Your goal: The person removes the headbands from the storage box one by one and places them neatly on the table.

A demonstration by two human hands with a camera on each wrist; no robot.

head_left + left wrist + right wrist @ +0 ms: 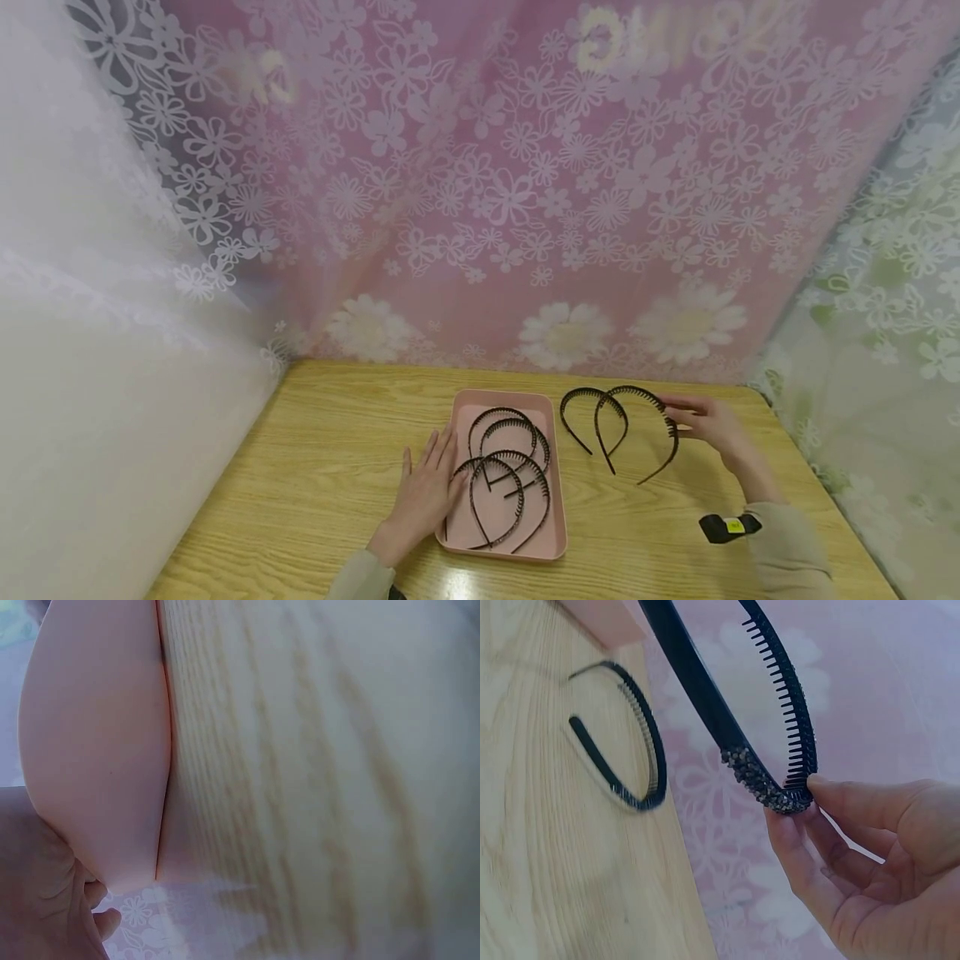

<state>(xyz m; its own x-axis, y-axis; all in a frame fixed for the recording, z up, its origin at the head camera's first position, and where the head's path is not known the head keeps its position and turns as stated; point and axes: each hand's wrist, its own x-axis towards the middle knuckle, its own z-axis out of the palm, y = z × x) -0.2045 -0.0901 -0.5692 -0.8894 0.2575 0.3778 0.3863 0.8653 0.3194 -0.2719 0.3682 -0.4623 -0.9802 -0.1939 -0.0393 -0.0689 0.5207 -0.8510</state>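
Observation:
My right hand (pixel 708 423) pinches a black toothed headband (pixel 628 389) between thumb and fingers, raised over the table. In the right wrist view, dark glittery beads cover part of this headband (pixel 769 784). Another black headband (pixel 585 392) lies on the table behind it, partly overlapped in the head view. My left hand (pixel 427 492) rests with straight fingers along the left rim of a pink tray (pixel 558 533). Several black headbands (pixel 517 454) lie overlapping inside that tray. The left wrist view shows the tray's outer wall (pixel 97 735) with the left hand (pixel 45 877) against it.
A light wood-grain table (pixel 337 433) carries everything. Pink flowered cloth (pixel 510 208) hangs along the table's back edge. Pale cloth hangs at the left side (pixel 112 333), and a flowered green-white cloth (pixel 885 350) at the right.

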